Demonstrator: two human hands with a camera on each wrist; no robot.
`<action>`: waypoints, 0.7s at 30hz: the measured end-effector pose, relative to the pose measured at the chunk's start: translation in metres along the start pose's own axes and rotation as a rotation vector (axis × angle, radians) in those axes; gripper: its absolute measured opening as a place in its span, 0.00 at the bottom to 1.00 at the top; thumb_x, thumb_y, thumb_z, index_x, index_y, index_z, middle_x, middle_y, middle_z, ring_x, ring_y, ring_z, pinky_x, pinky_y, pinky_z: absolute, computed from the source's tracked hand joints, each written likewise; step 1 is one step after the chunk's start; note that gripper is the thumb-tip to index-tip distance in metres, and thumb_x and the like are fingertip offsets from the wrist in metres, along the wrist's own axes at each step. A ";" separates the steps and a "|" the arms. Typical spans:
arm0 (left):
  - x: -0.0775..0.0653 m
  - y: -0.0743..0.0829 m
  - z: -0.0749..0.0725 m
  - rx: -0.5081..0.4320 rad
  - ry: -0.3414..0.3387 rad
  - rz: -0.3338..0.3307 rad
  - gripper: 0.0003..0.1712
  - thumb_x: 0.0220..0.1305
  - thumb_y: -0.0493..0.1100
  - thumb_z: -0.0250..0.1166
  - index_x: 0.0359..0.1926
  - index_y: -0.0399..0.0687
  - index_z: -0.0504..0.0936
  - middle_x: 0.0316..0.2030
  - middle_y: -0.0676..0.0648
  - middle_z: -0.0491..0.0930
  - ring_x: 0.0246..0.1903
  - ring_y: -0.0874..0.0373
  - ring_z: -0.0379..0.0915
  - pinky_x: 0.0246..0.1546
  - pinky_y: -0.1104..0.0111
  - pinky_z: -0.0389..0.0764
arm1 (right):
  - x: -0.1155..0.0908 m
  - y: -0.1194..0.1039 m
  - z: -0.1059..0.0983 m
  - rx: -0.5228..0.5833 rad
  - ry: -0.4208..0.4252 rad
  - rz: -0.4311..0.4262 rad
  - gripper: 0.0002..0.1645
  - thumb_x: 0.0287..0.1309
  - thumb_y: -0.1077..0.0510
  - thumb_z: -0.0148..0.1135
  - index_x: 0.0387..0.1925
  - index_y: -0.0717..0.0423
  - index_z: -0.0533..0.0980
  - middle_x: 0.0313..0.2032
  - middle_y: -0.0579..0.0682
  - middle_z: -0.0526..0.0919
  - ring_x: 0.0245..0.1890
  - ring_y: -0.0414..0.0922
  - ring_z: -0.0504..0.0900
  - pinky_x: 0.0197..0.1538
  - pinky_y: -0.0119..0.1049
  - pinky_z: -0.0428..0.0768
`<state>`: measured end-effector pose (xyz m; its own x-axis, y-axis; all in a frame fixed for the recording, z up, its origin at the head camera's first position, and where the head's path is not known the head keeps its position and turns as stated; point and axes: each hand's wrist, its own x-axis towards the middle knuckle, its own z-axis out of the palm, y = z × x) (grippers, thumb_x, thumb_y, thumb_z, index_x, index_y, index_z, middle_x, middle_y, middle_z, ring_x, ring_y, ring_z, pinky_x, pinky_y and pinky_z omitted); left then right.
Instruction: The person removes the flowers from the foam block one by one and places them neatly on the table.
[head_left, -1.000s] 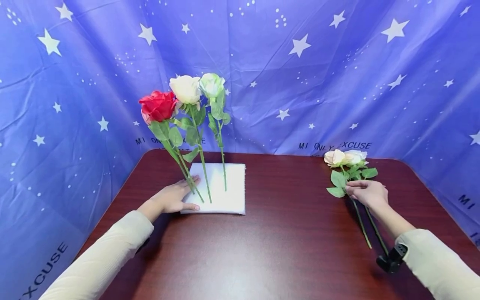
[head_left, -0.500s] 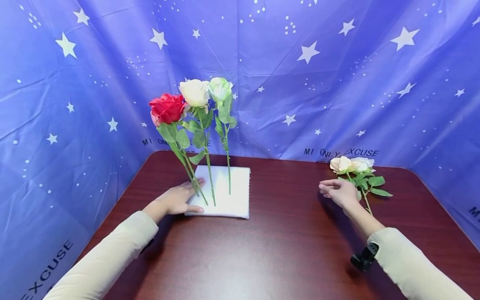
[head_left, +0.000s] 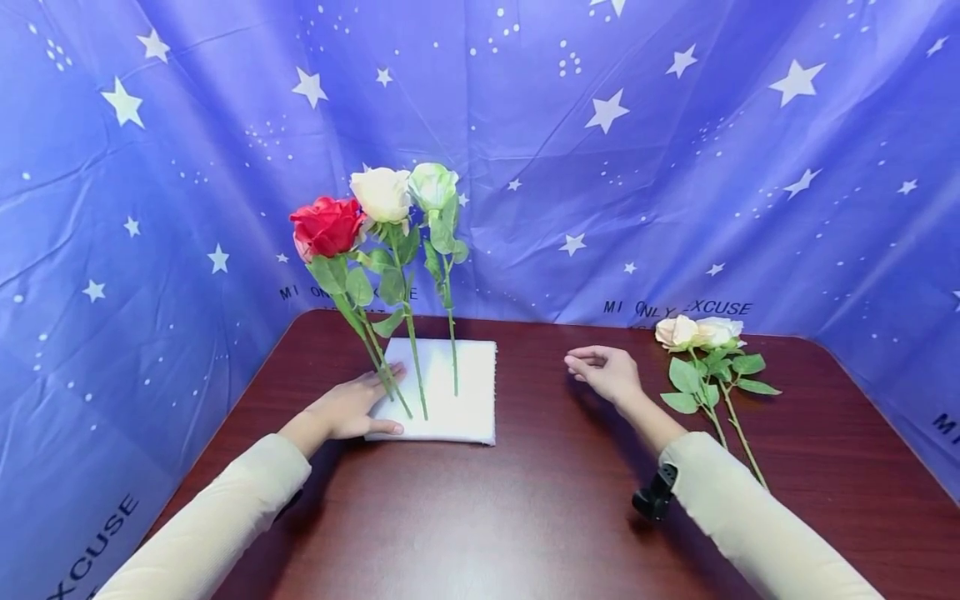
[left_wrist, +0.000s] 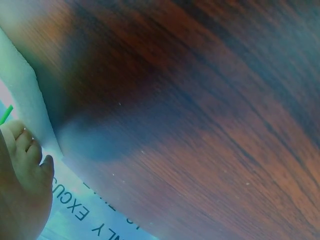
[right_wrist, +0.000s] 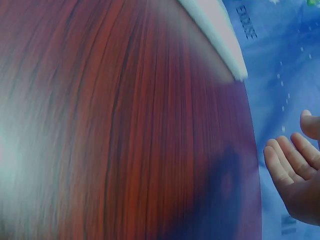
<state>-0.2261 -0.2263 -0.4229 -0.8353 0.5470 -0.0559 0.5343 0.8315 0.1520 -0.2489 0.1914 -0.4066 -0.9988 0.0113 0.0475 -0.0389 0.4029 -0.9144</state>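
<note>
White foam-like slab (head_left: 474, 423): lying flat on the table (head_left: 525, 533), left of its middle, and bearing the standing roses.
Standing roses: red rose (head_left: 327, 227) leaning to the left, ivory rose (head_left: 381, 195) and green-tinged rose (head_left: 433, 187) standing more nearly upright; a pinkish bloom (head_left: 302, 249) is showing partly behind the red one. Depth of stems in slab: not showing.
Lying roses: cream rose (head_left: 677, 332) and white rose (head_left: 722, 332) are resting at the far right, heads touching, stems running back toward the right sleeve (head_left: 750, 508).
Left hand (head_left: 349, 408): pressing on the slab's left edge beside the red rose's stem, thumb spread from fingers; grip is slack, closing round nothing.
Right hand (head_left: 607, 373): hovering between slab and lying roses, apart from both; fingers bending slightly, thumb near them in the head view, grip holding nothing.
Risk, slab: if the left hand were lifting, the top-heavy roses might be tipping it; cause, load leaning left.
Risk, red rose: its stem could be working loose if the fingers were nudging it.
Risk, lying stems: the sleeve, passing close above, might be dragging them.
</note>
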 end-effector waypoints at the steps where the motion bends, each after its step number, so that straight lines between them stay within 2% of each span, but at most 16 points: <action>1: 0.000 0.001 0.000 0.003 0.002 0.001 0.55 0.56 0.70 0.60 0.74 0.42 0.55 0.74 0.40 0.55 0.71 0.40 0.56 0.69 0.51 0.63 | 0.001 -0.003 0.006 0.005 -0.003 -0.008 0.19 0.59 0.59 0.65 0.47 0.71 0.80 0.40 0.66 0.86 0.34 0.45 0.89 0.43 0.41 0.86; 6: -0.001 0.003 0.001 0.026 0.004 0.004 0.55 0.56 0.70 0.60 0.74 0.43 0.55 0.74 0.42 0.55 0.71 0.42 0.57 0.70 0.52 0.63 | 0.002 -0.017 0.032 0.045 -0.023 -0.024 0.17 0.58 0.60 0.65 0.45 0.69 0.81 0.41 0.67 0.85 0.39 0.55 0.88 0.44 0.44 0.85; 13: -0.002 0.002 0.000 0.028 0.009 -0.001 0.55 0.56 0.71 0.59 0.74 0.42 0.55 0.74 0.41 0.56 0.71 0.42 0.57 0.69 0.51 0.64 | 0.004 -0.033 0.062 0.091 -0.048 -0.044 0.15 0.57 0.60 0.66 0.43 0.67 0.82 0.40 0.65 0.87 0.40 0.59 0.87 0.45 0.46 0.85; 21: -0.003 0.003 0.000 0.027 0.025 0.010 0.55 0.55 0.70 0.60 0.73 0.42 0.56 0.73 0.41 0.57 0.70 0.40 0.59 0.68 0.51 0.65 | 0.004 -0.045 0.088 0.173 -0.103 -0.081 0.15 0.58 0.62 0.64 0.44 0.70 0.81 0.40 0.67 0.86 0.40 0.61 0.86 0.46 0.48 0.85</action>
<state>-0.2222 -0.2258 -0.4226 -0.8327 0.5529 -0.0297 0.5457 0.8286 0.1254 -0.2537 0.0924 -0.4010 -0.9896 -0.1122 0.0902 -0.1147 0.2352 -0.9652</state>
